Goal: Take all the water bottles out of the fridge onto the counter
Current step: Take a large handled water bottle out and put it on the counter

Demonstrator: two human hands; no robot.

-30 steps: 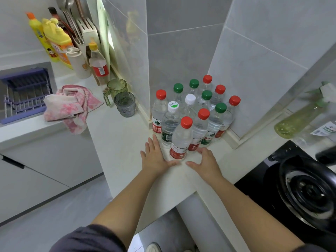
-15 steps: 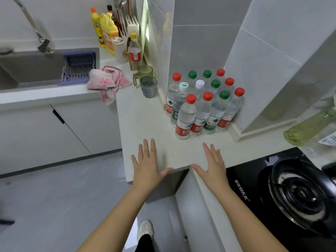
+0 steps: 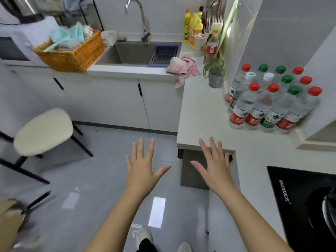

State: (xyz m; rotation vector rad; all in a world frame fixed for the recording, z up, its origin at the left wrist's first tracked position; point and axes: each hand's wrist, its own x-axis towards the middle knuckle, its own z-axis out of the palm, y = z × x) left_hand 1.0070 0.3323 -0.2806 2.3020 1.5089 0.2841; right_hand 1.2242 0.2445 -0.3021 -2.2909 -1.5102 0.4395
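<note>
Water bottles (image 3: 269,102) clustered upright on counter (image 3: 200,110).
We see left hand (image 3: 143,170) and right hand (image 3: 214,168) spread flat, holding nothing.

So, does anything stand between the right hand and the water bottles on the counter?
Nothing visible does. Only bare counter lies between the open right hand and the water bottles; the grey cup stands farther back, off that line.

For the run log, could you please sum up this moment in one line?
left hand: open, empty | right hand: open, empty | water bottles: standing grouped on counter, untouched by hands
</note>
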